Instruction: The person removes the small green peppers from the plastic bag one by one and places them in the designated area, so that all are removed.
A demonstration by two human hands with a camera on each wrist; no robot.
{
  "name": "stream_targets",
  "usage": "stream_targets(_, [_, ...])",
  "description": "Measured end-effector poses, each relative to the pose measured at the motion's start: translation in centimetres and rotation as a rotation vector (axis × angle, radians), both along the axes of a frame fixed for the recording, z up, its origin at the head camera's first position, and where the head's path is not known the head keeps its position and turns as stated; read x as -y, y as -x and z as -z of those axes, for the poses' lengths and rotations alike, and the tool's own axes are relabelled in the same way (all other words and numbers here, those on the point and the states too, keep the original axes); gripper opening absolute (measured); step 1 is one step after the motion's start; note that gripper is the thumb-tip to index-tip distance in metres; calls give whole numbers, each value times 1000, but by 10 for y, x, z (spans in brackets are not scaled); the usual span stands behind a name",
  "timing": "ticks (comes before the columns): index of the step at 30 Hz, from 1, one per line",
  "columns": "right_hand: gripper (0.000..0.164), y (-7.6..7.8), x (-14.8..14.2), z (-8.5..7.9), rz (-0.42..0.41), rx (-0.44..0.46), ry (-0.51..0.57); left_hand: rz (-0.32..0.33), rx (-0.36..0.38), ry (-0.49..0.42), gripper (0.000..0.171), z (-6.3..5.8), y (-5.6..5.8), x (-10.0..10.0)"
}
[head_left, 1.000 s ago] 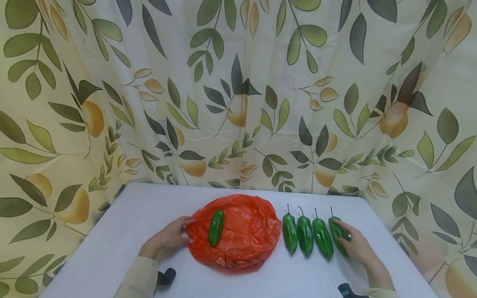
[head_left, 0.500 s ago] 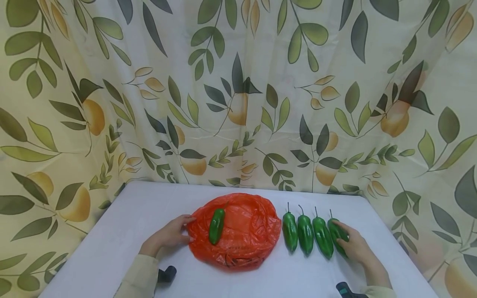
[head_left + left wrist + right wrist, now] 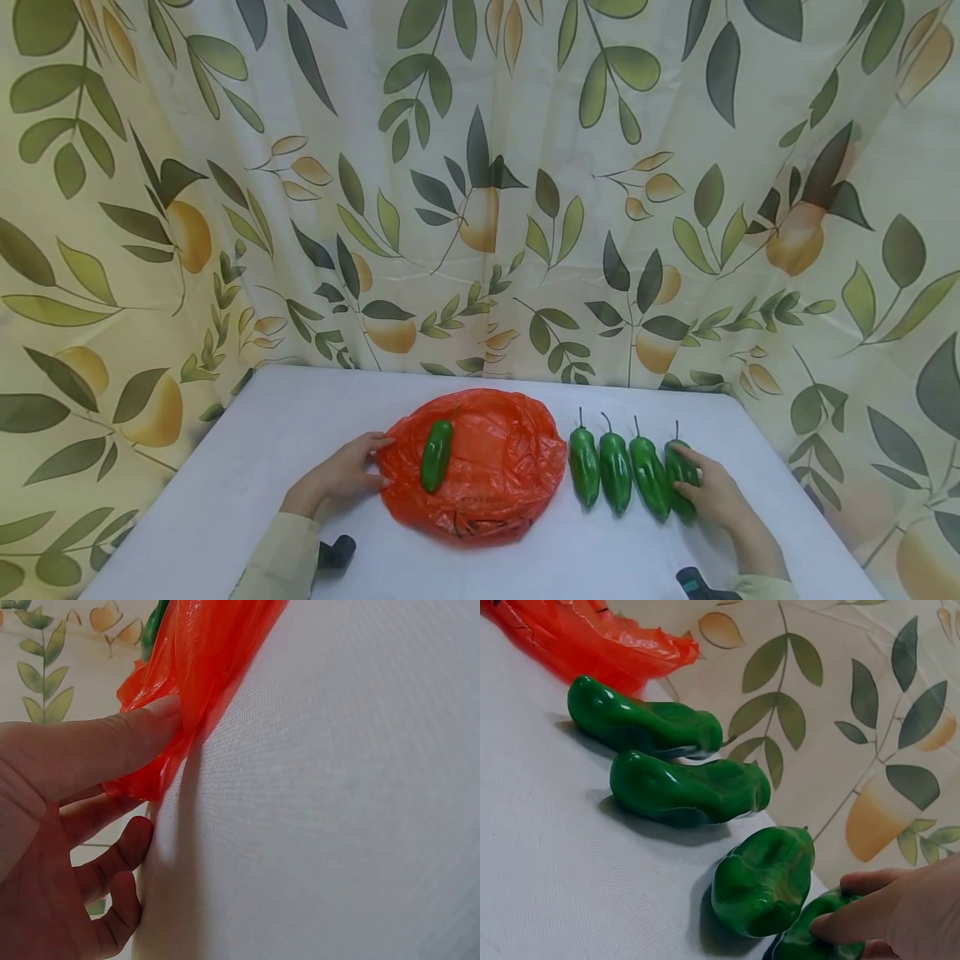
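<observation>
A crumpled red plastic bag (image 3: 502, 467) lies on the white table, with one green chili pepper (image 3: 437, 456) on top of it. My left hand (image 3: 341, 468) is at the bag's left edge; in the left wrist view its thumb (image 3: 124, 739) and fingers pinch the red plastic. Right of the bag several green peppers lie side by side in a row, stems pointing away: the nearest to the bag (image 3: 584, 468), a second (image 3: 615, 473) and a third (image 3: 650, 479). My right hand (image 3: 716, 496) grips the rightmost pepper (image 3: 679, 475) between thumb and fingers, partly covering it.
The white-covered table (image 3: 600, 562) ends at the back against a leaf-and-fruit patterned curtain (image 3: 480, 208), which also hangs at both sides. Dark wrist-worn devices show under each forearm, one at the left (image 3: 337, 552) and one at the right (image 3: 701, 585).
The rightmost pepper has turned in my right hand: its stem swung right and its lower end left, closer to the third pepper. The left hand and bag stay put.
</observation>
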State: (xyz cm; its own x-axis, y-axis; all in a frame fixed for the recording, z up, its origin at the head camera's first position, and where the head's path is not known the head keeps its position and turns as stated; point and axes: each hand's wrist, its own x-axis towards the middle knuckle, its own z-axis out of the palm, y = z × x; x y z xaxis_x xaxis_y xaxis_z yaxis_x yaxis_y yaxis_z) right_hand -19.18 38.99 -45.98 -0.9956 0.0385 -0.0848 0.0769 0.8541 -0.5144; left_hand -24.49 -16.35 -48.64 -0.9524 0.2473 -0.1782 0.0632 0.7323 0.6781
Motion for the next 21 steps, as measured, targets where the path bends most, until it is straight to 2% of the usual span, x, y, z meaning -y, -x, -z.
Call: stream_targets(21, [62,0,3,-5,52,38,-7,-4,10,-7,71,-2,0,-1])
